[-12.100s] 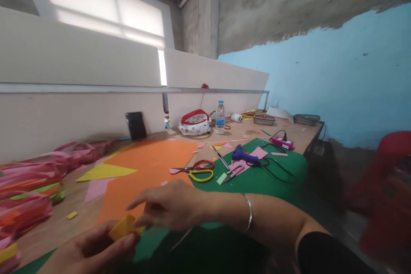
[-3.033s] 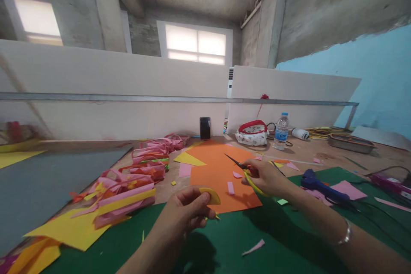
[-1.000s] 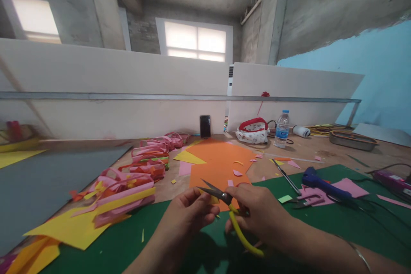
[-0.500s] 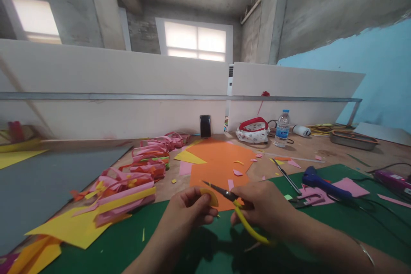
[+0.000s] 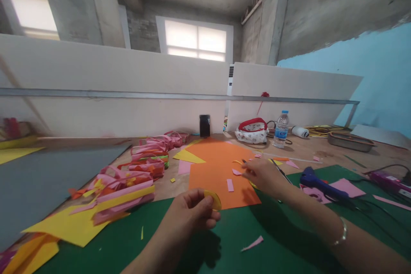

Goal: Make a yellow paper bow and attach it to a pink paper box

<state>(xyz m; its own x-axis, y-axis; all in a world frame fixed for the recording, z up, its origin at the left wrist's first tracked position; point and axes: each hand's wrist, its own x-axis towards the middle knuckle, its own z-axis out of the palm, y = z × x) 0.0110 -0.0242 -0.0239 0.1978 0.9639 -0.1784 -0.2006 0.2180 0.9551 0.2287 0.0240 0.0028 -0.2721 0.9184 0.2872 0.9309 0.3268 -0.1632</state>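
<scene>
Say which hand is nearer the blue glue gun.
Right. The right hand is at the right edge of the orange paper, left of the blue glue gun; the left hand, farther left, holds a yellow piece.

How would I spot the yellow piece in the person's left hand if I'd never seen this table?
Find the big orange paper in the middle. By its near edge in view, the left hand pinches the small yellow piece. Its rounded edge sets it apart from the large, angular yellow sheet farther left.
</scene>
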